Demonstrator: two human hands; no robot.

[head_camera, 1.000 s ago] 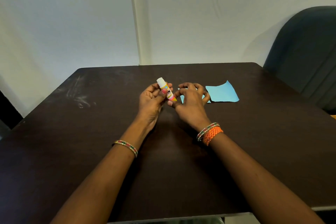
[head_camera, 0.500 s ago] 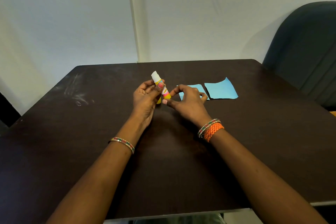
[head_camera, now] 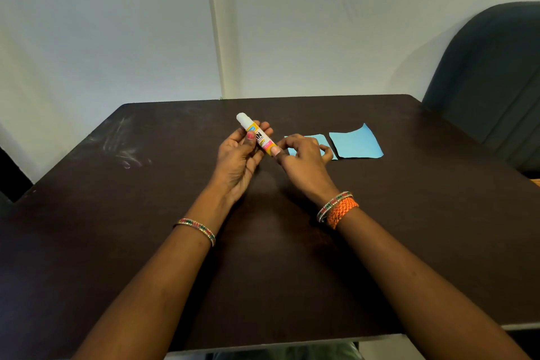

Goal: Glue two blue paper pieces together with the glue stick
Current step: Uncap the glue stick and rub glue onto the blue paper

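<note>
My left hand (head_camera: 238, 156) holds a glue stick (head_camera: 257, 134) slanted, its white cap pointing up and to the far left. My right hand (head_camera: 304, 162) pinches the stick's pink lower end between thumb and forefinger. Two light blue paper pieces lie flat on the dark table (head_camera: 117, 228) just right of my hands. The smaller piece (head_camera: 314, 139) is partly hidden behind my right fingers. The larger piece (head_camera: 356, 143) lies beside it with its far corner curled up.
A dark upholstered chair (head_camera: 491, 82) stands at the table's far right corner. White scuff marks (head_camera: 125, 149) streak the table's left side. A pale wall rises right behind the table's far edge.
Both hands have stayed at the glue stick. The stick's tilt has shifted a little and my right fingers have closed on its lower end. The papers have not moved.
</note>
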